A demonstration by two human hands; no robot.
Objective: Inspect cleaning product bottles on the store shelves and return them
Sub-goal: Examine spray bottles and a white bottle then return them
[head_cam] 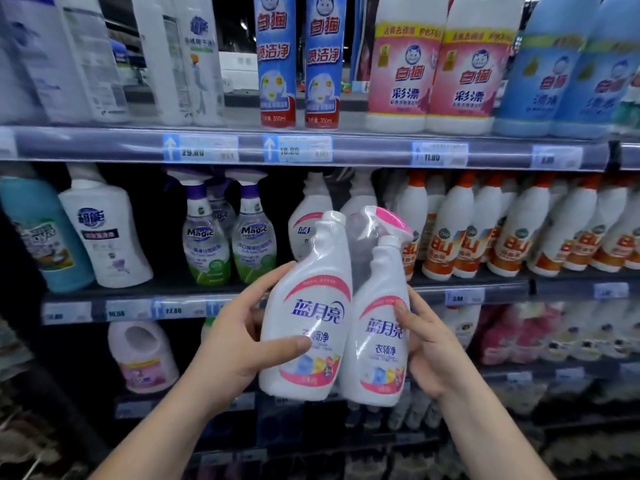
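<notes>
A twin pack [337,317] of two white spray bottles, wrapped together in clear film, is held upright in front of the middle shelf [284,299], clear of it and not resting on anything. The labels are turned toward the camera. The bottle nearer the left fingers is capped; the one nearer the right fingers carries a pink trigger head [389,221] under the film.

The left hand [242,337] is closed about the side of the capped bottle, thumb laid across the label front, the other fingers hidden behind. The right hand [427,344] is closed about the opposite side, thumb on the label edge, remaining fingers out of sight behind the pack.

The step in hand is judged to be inspection. It is best done by keeping both grips low on the bodies, so the film is not strained, and by turning the pack as one unit to read the back.

Beyond the fingertips, like white bottles [311,223] stand on the shelf; the gap in front of them is judged the place for return. Purple-topped sprayers [230,237] stand just past the left thumb, orange-capped bottles [485,230] past the right.
</notes>
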